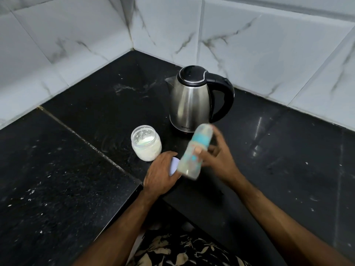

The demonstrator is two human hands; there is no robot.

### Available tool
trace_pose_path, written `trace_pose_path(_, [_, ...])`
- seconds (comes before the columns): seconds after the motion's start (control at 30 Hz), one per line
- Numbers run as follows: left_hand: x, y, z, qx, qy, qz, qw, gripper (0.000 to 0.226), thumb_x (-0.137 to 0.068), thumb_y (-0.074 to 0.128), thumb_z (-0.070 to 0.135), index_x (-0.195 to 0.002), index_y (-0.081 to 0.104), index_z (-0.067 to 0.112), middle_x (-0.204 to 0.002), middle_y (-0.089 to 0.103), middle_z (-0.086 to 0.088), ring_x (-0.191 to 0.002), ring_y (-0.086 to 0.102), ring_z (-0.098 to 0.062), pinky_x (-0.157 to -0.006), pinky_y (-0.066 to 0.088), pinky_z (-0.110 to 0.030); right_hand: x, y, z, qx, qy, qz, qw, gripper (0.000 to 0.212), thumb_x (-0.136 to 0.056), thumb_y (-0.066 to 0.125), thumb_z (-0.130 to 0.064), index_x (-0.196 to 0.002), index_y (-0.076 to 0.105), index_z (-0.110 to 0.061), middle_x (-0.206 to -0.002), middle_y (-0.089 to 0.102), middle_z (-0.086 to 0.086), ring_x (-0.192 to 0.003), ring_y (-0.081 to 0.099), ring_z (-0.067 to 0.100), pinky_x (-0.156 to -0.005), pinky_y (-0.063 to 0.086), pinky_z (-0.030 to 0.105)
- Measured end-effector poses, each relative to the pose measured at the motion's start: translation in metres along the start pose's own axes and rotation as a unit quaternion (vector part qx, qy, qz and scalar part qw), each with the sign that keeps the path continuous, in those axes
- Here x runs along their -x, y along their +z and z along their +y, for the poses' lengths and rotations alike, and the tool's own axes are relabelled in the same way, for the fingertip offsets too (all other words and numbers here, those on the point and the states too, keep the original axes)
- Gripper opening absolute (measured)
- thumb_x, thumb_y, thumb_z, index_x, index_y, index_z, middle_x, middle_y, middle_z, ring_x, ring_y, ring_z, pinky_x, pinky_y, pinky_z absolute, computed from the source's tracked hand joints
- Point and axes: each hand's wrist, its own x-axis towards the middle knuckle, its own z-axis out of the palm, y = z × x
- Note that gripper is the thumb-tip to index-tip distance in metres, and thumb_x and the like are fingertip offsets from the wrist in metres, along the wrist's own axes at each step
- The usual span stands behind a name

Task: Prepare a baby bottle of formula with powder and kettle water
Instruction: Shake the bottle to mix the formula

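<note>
My right hand (217,158) grips a baby bottle (194,152) with a teal collar and milky liquid inside; the bottle is tilted and blurred by motion, held above the counter in front of the kettle. My left hand (160,173) rests on a white round lid (175,166) lying on the counter. An open clear jar of white formula powder (146,143) stands just left of the hands. A steel electric kettle (192,100) with a black lid and handle stands behind, lid shut.
The black stone counter (76,169) forms an inner corner against white marble-look wall tiles (249,45). White specks and smears dot the counter. Its front edge cuts in close to my body, near the left wrist.
</note>
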Motion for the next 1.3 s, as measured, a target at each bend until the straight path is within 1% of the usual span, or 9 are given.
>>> trace_pose_path(0.07, [-0.001, 0.002, -0.006, 0.024, -0.011, -0.027, 0.999, 0.062, -0.084, 0.061, 0.060, -0.130, 0.055, 0.018, -0.126, 0.060, 0.003, -0.118, 0.056, -0.013, -0.100, 0.046, -0.036, 0.007, 0.000, 0.008, 0.075, -0.004, -0.093, 0.993, 0.086, -0.080, 0.078, -0.002, -0.146, 0.031, -0.029, -0.115, 0.069, 0.008, -0.099, 0.072, 0.023, -0.076, 0.060, 0.035])
trace_pose_path(0.2, [0.001, 0.002, -0.001, -0.014, 0.004, 0.010, 1.000, 0.056, -0.090, 0.053, 0.059, -0.127, 0.056, 0.017, -0.124, 0.059, 0.003, -0.115, 0.055, -0.012, -0.100, 0.044, -0.029, -0.009, -0.007, -0.011, 0.058, -0.028, -0.028, 0.998, 0.085, -0.082, 0.073, -0.001, -0.150, 0.026, -0.020, -0.118, 0.068, -0.006, -0.103, 0.070, 0.020, -0.079, 0.059, 0.035])
trace_pose_path(0.3, [0.002, -0.001, 0.004, -0.029, 0.006, 0.029, 0.999, 0.053, -0.091, 0.052, 0.056, -0.126, 0.057, 0.015, -0.124, 0.060, 0.002, -0.115, 0.054, -0.011, -0.098, 0.035, -0.016, -0.021, -0.017, -0.032, 0.064, -0.057, -0.026, 0.996, 0.089, -0.081, 0.071, -0.009, -0.153, 0.020, -0.024, -0.130, 0.061, 0.012, -0.111, 0.068, 0.028, -0.085, 0.059, 0.043])
trace_pose_path(0.4, [0.002, -0.001, 0.005, -0.026, 0.002, 0.021, 0.999, 0.054, -0.091, 0.052, 0.056, -0.127, 0.056, 0.016, -0.126, 0.060, 0.002, -0.117, 0.054, -0.013, -0.100, 0.037, -0.020, -0.030, -0.023, -0.051, 0.070, -0.088, -0.032, 0.993, 0.089, -0.082, 0.072, -0.008, -0.152, 0.020, -0.026, -0.137, 0.055, 0.015, -0.115, 0.065, 0.030, -0.090, 0.057, 0.045])
trace_pose_path(0.53, [0.002, 0.000, 0.006, -0.028, 0.000, 0.024, 0.999, 0.055, -0.091, 0.051, 0.058, -0.127, 0.056, 0.017, -0.127, 0.060, 0.003, -0.117, 0.055, -0.013, -0.101, 0.040, -0.024, -0.035, -0.023, -0.065, 0.048, -0.108, -0.033, 0.992, 0.083, -0.083, 0.069, -0.006, -0.146, 0.023, -0.033, -0.128, 0.063, 0.008, -0.114, 0.066, 0.028, -0.088, 0.058, 0.043])
trace_pose_path(0.8, [0.003, -0.002, 0.007, -0.032, 0.000, 0.023, 0.999, 0.053, -0.091, 0.052, 0.057, -0.127, 0.056, 0.017, -0.128, 0.059, 0.003, -0.117, 0.054, -0.011, -0.101, 0.034, -0.017, -0.041, -0.024, -0.067, 0.042, -0.129, -0.045, 0.990, 0.087, -0.084, 0.069, -0.005, -0.151, 0.018, -0.026, -0.141, 0.051, 0.018, -0.118, 0.063, 0.030, -0.091, 0.056, 0.047])
trace_pose_path(0.93, [0.002, -0.004, 0.008, -0.028, 0.003, 0.024, 0.999, 0.053, -0.091, 0.052, 0.056, -0.126, 0.057, 0.016, -0.127, 0.060, 0.003, -0.117, 0.054, -0.011, -0.100, 0.033, -0.015, -0.044, -0.026, -0.063, -0.011, -0.125, -0.018, 0.992, 0.088, -0.084, 0.075, -0.009, -0.151, 0.021, -0.027, -0.137, 0.052, 0.024, -0.115, 0.064, 0.031, -0.084, 0.058, 0.042])
trace_pose_path(1.1, [0.004, -0.003, 0.007, -0.024, -0.004, 0.026, 0.999, 0.054, -0.091, 0.051, 0.057, -0.126, 0.057, 0.016, -0.126, 0.060, 0.003, -0.117, 0.054, -0.011, -0.099, 0.034, -0.017, -0.036, -0.009, -0.038, -0.191, -0.070, 0.098, 0.974, 0.074, -0.089, 0.067, -0.012, -0.150, 0.027, -0.021, -0.107, 0.069, 0.003, -0.103, 0.067, 0.026, -0.076, 0.059, 0.041])
trace_pose_path(1.3, [-0.001, -0.010, 0.015, -0.001, 0.030, 0.008, 1.000, 0.033, -0.087, 0.068, 0.037, -0.109, 0.062, 0.013, -0.108, 0.064, -0.003, -0.098, 0.060, -0.019, -0.084, 0.045, -0.028, -0.005, 0.006, 0.001, 0.004, -0.026, -0.048, 0.999, 0.085, -0.076, 0.082, -0.010, -0.145, 0.034, -0.023, -0.117, 0.067, -0.003, -0.099, 0.070, 0.019, -0.074, 0.059, 0.034])
